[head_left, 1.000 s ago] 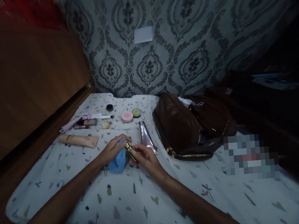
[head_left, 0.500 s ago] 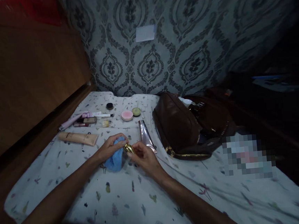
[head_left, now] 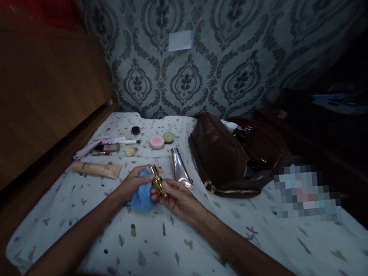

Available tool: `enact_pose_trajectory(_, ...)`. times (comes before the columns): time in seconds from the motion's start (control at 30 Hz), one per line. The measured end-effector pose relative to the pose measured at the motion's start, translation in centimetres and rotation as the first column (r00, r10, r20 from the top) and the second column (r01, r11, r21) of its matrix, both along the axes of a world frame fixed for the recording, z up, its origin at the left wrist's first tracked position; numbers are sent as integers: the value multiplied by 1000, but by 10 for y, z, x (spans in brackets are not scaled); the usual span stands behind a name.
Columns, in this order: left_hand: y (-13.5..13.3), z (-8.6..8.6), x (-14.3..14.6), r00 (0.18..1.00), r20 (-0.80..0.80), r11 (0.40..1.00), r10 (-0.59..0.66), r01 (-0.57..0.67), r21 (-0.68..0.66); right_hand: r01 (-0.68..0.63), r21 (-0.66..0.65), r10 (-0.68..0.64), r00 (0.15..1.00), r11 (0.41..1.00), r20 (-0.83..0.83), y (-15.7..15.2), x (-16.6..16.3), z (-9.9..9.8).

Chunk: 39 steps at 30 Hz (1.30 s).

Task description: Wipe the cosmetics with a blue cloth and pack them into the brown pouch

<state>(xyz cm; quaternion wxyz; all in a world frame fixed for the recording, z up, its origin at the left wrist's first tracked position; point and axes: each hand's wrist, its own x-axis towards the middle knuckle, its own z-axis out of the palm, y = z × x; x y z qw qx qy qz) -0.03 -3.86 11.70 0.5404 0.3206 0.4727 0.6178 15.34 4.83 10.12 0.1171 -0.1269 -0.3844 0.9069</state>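
Observation:
Between my hands, over the patterned white sheet (head_left: 141, 240), is a small shiny gold bottle (head_left: 158, 182), tilted with its narrow top toward the upper left. My right hand (head_left: 179, 198) is closed around its lower part, thumb and fingers on either side. My left hand (head_left: 136, 181) grips a bunched blue cloth (head_left: 143, 196), which hangs below the fingers, and its fingertips reach the bottle's top. Just beyond my right hand lies a silvery pink tube (head_left: 180, 169). To the left of my left hand is a beige tube (head_left: 97, 169) lying flat.
A brown leather bag (head_left: 219, 156) with an unzipped edge stands to the right. Behind my hands lie a pink round compact (head_left: 157, 142), a green-lidded jar (head_left: 168, 137), a black lid (head_left: 135, 130) and several cosmetics. A wooden cabinet (head_left: 40, 86) borders the left; patterned wallpaper rises behind.
My right hand has turned the gold bottle more upright, so more of it shows. The blue cloth stays in my left hand. The items on the sheet have not moved.

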Motion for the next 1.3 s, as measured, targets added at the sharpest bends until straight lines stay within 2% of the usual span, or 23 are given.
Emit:
enact_pose_trajectory(0.17, 2, -4, 0, 999, -30, 999, 34, -34, -23, 27, 2, -27, 999, 1000, 18, 0, -2, -5)
enact_pose_trajectory(0.37, 5, -8, 1, 989, -78, 992, 123, -124, -9, 26, 93, -29, 999, 995, 37, -2, -3, -5)
enact_pose_trajectory(0.57, 7, -12, 0, 983, -41, 983, 180, -179, 28, 109, 107, -115, 992, 988, 54, 0, -3, -6)
enact_pose_trajectory(0.73, 8, -12, 5, 999, 43, 999, 15, -14, -30, 123, 245, -138, 989, 962, 46, 2, -4, -6)
enact_pose_trajectory(0.9, 4, -9, 8, 994, -110, 996, -24, 32, 79, 227, 327, -259, 964, 918, 57, 5, -5, -12)
enact_pose_trajectory(1.0, 3, -8, 8, 985, -162, 990, -63, 82, 114, 236, 366, -282, 956, 900, 79, 8, -5, -15)
enact_pose_trajectory(1.07, 3, -9, 8, 980, -193, 990, -52, 76, 117, 259, 462, -318, 947, 848, 52, 12, -4, -15)
enact_pose_trajectory(1.2, 6, -11, 11, 931, -365, 994, 31, 8, 105, 340, 674, -445, 895, 656, -18, 19, -1, -10)
enact_pose_trajectory(1.23, 7, -10, 12, 908, -418, 994, 32, 14, 106, 330, 695, -439, 898, 638, -24, 21, 0, -7)
enact_pose_trajectory(1.3, 7, -9, 16, 863, -505, 993, 16, 45, 110, 306, 703, -388, 920, 642, -46, 22, 2, -3)
